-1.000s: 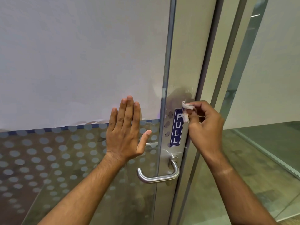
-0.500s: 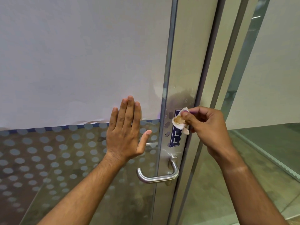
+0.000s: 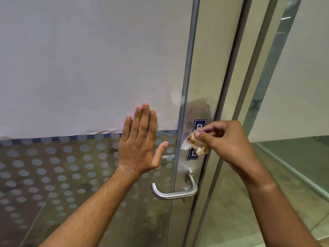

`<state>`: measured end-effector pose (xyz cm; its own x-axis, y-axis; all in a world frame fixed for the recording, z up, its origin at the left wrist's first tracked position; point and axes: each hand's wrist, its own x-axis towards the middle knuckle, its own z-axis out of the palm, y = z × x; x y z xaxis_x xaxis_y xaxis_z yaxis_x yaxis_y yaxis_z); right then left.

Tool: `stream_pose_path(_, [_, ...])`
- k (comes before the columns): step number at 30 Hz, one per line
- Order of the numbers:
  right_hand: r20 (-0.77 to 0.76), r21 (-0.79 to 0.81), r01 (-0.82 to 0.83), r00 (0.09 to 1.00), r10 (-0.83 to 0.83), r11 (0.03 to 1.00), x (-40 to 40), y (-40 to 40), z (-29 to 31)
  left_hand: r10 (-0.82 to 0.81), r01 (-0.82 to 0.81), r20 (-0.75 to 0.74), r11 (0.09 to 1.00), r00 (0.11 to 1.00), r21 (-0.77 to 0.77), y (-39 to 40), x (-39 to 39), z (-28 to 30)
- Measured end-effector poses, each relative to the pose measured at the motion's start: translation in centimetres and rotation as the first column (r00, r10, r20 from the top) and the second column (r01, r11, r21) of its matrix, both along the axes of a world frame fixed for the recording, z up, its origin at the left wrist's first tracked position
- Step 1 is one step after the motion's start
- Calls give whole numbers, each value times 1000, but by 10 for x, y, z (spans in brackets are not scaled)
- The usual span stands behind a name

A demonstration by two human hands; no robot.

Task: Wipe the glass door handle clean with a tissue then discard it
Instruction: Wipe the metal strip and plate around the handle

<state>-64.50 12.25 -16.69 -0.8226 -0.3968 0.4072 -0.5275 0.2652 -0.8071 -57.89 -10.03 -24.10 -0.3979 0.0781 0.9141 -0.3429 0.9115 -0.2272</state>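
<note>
Since a second ago your right hand (image 3: 229,148) has dropped down the door stile, from beside the top of the PULL sticker (image 3: 195,139) to its middle, and the tissue (image 3: 195,144) has turned so its brown-stained face shows. Your left hand (image 3: 140,141) hasn't moved. The right hand's fingertips pinch the crumpled tissue and press it against the sticker, covering the middle letters; only a bit of the top letter and an L below stay readable. One white corner of the tissue sticks out toward the glass edge. The lever door handle (image 3: 175,190) sits straight below the sticker, apart from the tissue, brushed metal, its bar running left across the glass door (image 3: 89,175). Nothing is touching the handle. Your left hand is spread flat, palm on the glass, left of the sticker, fingers together pointing up, thumb splayed toward the stile. Its fingertips reach over the edge of the frosted film (image 3: 80,68), which is above the dotted strip. There's a smudged patch on the stile (image 3: 199,107) just above the sticker.
</note>
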Motion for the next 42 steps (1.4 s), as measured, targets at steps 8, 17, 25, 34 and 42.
stream_pose_path(8, [352, -306, -23, 926, 135, 952, -1, -2, 3, -17, 17, -11, 1000, 1000, -1, 0, -1, 0])
stream_pose_path(17, [431, -442, -111, 844, 319, 890, 5, 1, -1, -16, 16, -11, 1000, 1000, 1, 0, 0, 0])
stream_pose_path(25, [209, -551, 143, 977, -30, 822, 9, -4, 6, -11, 11, -2, 1000, 1000, 1, 0, 0, 1])
stream_pose_path(34, [-543, -454, 336, 630, -555, 825, 7, -39, -15, -13, 13, -21, 1000, 1000, -9, 0, 0, 0])
stream_pose_path(42, [-636, -361, 259, 634, -440, 896, 5, -57, -32, -18, 17, -20, 1000, 1000, -11, -1, -1, -1])
